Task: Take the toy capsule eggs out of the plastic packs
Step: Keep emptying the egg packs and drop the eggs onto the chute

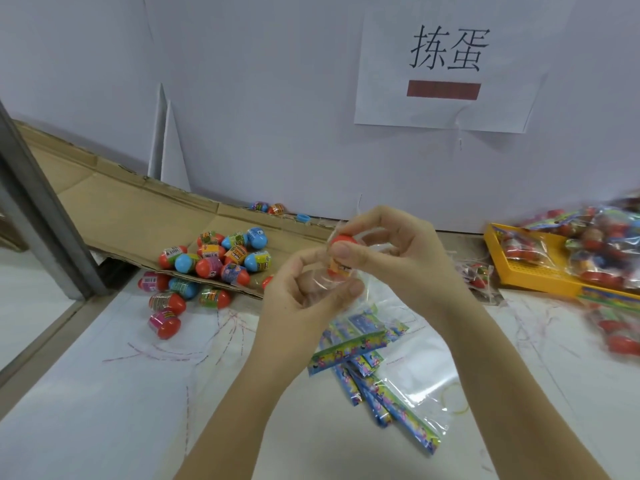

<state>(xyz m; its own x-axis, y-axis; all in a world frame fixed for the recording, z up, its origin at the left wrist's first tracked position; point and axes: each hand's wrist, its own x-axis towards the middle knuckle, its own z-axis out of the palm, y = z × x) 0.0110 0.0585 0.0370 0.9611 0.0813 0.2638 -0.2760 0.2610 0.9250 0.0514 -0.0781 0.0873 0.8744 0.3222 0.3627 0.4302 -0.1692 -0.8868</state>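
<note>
**Capsule egg held at the mouth of its pack, above the table**

The white table point(104, 393) is shared by a flattened cardboard sheet point(121, 216) on the left and a yellow tray point(540, 275) of unopened packs on the right. A heap of loose eggs point(211, 261) is spread over the cardboard's near edge, and emptied packs point(381, 382) lie flat beneath the wrists.

Above these, one clear plastic pack point(322, 284) is pinched by the left grip point(304, 296), thumb and fingers curled on the film below the egg. The egg point(341, 242) (orange cap, yellow label) is clasped by the right grip point(391, 247), thumb pressed on its front and fingers behind. Whether it is wholly clear of the film cannot be told.

The egg is judged light, rigid and smooth, so it is best taken across its widest girth, where a squeeze is least likely to shoot it out. The film is judged thin, limp and slippery, and is best pinched near its open edge.
</note>
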